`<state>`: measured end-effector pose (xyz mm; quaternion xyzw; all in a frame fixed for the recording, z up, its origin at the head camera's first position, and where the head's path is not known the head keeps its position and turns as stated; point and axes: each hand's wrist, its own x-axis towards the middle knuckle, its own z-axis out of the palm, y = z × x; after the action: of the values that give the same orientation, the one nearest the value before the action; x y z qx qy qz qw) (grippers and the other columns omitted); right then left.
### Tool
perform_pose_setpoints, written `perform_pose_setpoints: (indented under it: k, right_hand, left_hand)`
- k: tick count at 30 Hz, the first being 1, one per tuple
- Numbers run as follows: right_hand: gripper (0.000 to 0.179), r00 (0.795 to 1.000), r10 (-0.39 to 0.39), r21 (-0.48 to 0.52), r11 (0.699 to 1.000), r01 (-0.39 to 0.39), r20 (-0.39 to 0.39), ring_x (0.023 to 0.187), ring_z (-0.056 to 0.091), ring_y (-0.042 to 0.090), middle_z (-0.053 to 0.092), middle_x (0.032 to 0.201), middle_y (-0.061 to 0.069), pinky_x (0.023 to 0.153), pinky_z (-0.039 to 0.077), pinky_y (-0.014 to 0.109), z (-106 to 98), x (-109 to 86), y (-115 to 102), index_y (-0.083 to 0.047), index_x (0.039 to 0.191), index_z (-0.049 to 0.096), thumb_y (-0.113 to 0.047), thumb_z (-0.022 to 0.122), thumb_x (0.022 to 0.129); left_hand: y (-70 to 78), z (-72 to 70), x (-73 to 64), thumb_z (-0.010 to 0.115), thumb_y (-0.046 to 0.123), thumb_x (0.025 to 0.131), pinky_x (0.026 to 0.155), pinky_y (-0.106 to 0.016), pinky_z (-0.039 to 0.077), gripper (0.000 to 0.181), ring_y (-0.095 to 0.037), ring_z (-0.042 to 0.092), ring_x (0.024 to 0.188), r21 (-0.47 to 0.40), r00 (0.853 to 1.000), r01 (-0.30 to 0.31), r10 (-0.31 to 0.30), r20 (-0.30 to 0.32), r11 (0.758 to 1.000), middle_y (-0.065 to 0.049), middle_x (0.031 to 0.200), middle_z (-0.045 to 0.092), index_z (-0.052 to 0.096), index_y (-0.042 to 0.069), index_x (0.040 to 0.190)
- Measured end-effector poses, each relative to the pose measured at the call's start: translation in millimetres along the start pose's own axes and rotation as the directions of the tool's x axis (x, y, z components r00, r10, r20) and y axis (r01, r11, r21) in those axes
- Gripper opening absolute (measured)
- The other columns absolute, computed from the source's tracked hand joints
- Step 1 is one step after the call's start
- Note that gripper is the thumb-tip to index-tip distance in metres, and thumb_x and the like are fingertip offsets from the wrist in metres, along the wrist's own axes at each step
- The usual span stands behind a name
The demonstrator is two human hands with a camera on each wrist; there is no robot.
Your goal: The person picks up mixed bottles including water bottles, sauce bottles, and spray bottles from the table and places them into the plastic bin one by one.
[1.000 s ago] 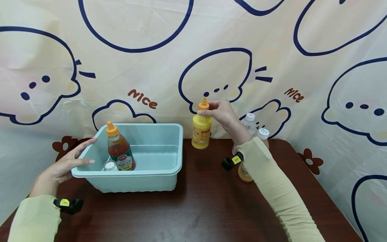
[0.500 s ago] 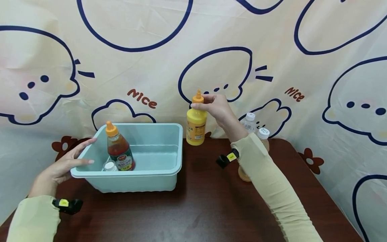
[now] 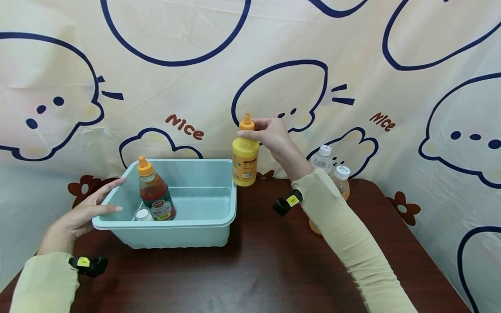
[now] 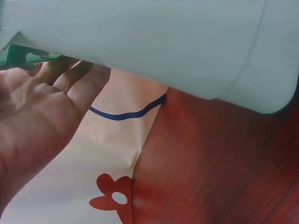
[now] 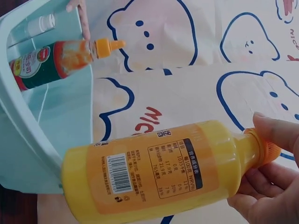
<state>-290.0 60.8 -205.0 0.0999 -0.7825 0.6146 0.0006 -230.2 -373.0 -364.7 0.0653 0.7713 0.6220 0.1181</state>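
My right hand [image 3: 272,137] pinches the orange cap of a yellow squeeze bottle [image 3: 245,161], which hangs upright over the right rim of a pale blue plastic bin [image 3: 176,237]. In the right wrist view the bottle's orange label [image 5: 145,172] with a barcode faces the camera. My left hand [image 3: 84,213] grips the bin's left rim, its thumb over the inside; the left wrist view shows its fingers [image 4: 88,79] under the rim. Inside the bin lean a red sauce bottle [image 3: 158,200] with an orange nozzle cap and a white-capped clear bottle [image 3: 144,215], mostly hidden.
Two white-capped bottles, a clear one [image 3: 322,161] and one with amber contents [image 3: 342,184], stand at the right of the dark wooden table [image 3: 250,278], partly behind my right sleeve. A cartoon-printed cloth [image 3: 203,95] hangs behind the table.
My right hand has carried the yellow squeeze bottle up and to the left, from over the table to the bin's right rim. The left hand and bin have stayed in place.
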Motion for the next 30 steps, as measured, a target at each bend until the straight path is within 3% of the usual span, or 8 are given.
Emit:
perform_pose_setpoints:
  k: [14, 30]
  right_hand:
    - [0.044, 0.999, 0.017, 0.011, 1.000, -0.017, 0.042, 0.103, 0.054, 0.017, 0.060, 0.112, 0.005, 0.094, 0.041, 0.033, 26, 4.2, -8, -0.006, 0.117, 0.061, -0.016, 0.074, 0.076]
    - [0.043, 0.993, 0.039, -0.078, 0.997, -0.031, 0.112, 0.097, 0.056, 0.016, 0.064, 0.106, 0.002, 0.090, 0.043, 0.031, 58, 11.3, -9, -0.009, 0.114, 0.063, -0.018, 0.076, 0.074]
  left_hand:
    - [0.1, 1.7, 1.0, 0.054, 0.003, 0.087, 0.071, -0.038, 0.054, 0.073, -0.002, 0.051, 0.093, -0.006, 1.000, -0.016, 0.016, 0.009, 1.000, -0.017, 0.141, 0.006, 0.022, 0.039, 0.141]
    - [-1.1, 0.3, 0.2, 0.054, 0.004, 0.087, 0.071, -0.038, 0.054, 0.072, -0.002, 0.051, 0.093, -0.008, 1.000, -0.014, 0.014, 0.004, 1.000, -0.016, 0.141, 0.005, 0.022, 0.039, 0.142]
